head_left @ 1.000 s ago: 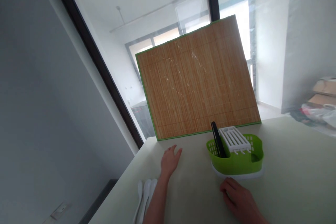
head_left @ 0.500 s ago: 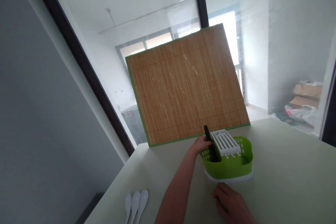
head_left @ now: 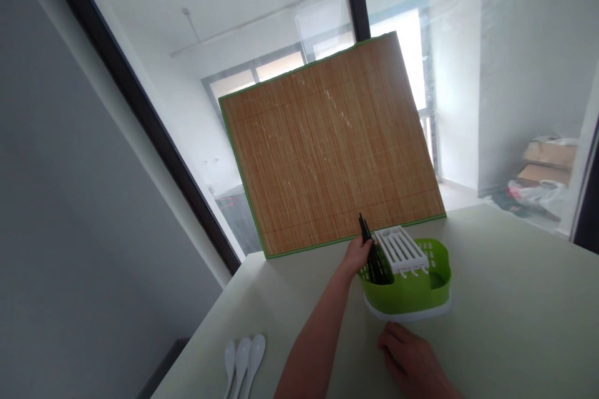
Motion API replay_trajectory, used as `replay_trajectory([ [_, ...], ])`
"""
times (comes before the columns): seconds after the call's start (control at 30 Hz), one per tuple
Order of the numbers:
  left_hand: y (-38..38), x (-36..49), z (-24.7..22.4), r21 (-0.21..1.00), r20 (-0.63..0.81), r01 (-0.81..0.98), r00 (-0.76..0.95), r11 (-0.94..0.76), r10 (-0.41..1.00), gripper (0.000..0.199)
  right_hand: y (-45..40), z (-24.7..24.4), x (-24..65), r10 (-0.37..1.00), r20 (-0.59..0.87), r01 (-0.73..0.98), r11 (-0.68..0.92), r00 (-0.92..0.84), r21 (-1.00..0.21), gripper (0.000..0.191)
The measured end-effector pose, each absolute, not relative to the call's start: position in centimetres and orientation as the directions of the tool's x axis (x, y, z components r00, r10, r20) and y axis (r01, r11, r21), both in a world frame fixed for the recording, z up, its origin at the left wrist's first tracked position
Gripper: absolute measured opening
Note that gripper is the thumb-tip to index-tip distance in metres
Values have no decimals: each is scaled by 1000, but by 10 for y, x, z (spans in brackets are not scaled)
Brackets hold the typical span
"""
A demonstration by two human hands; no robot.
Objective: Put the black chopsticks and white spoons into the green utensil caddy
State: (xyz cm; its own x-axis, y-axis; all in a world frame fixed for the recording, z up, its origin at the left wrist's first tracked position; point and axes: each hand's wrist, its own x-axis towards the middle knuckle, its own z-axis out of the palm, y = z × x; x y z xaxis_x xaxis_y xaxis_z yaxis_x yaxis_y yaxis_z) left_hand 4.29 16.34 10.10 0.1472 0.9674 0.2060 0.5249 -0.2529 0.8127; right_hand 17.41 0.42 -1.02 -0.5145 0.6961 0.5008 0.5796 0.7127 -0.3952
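Observation:
My left hand is closed around a bundle of black chopsticks. Their lower ends stand inside the left part of a green cutlery basket, tilted with the tops leaning left. A white slatted rack with small hooks sits across the middle of the basket. Just in front of the basket's white base, my right hand rests on the table, its fingers curled together and nothing visible in them. Three white spoons lie side by side on the table at the lower left.
Behind the basket a bamboo mat with green edging leans against a glass partition. The pale table extends to the right. Beyond the glass, cardboard boxes and plastic bags lie on the floor.
The chopsticks have fanned apart slightly at the top, and my left hand has shifted a little on them. My right hand stays by the basket. The view has tilted slightly.

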Motion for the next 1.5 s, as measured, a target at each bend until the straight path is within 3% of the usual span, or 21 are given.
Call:
replay_trajectory([
  [0.2, 153, 47, 109, 796, 219, 533, 188, -287, 957, 21, 3, -9, 173, 705, 498, 588, 704, -505, -399, 22],
  [0.4, 142, 53, 114, 822, 305, 491, 47, -288, 951, 18, 3, -12, 173, 687, 507, 572, 721, -520, -391, 21],
  [0.8, 143, 55, 116, 933, 356, 63, -332, -355, 874, 26, 4, -12, 172, 700, 479, 584, 711, -530, -391, 20],
  [1.1, 125, 19, 193, 838, 350, -209, -502, -504, 791, 43, 2, -10, 174, 707, 472, 580, 704, -526, -409, 24],
  [1.3, 74, -24, 217, 789, 420, -199, -516, -582, 747, 50, 1, -10, 174, 701, 441, 572, 713, -560, -406, 23],
  [1.5, 30, -49, 152, 901, 349, -45, -513, -430, 784, 50, 0, -13, 175, 703, 425, 568, 711, -570, -414, 22],
])
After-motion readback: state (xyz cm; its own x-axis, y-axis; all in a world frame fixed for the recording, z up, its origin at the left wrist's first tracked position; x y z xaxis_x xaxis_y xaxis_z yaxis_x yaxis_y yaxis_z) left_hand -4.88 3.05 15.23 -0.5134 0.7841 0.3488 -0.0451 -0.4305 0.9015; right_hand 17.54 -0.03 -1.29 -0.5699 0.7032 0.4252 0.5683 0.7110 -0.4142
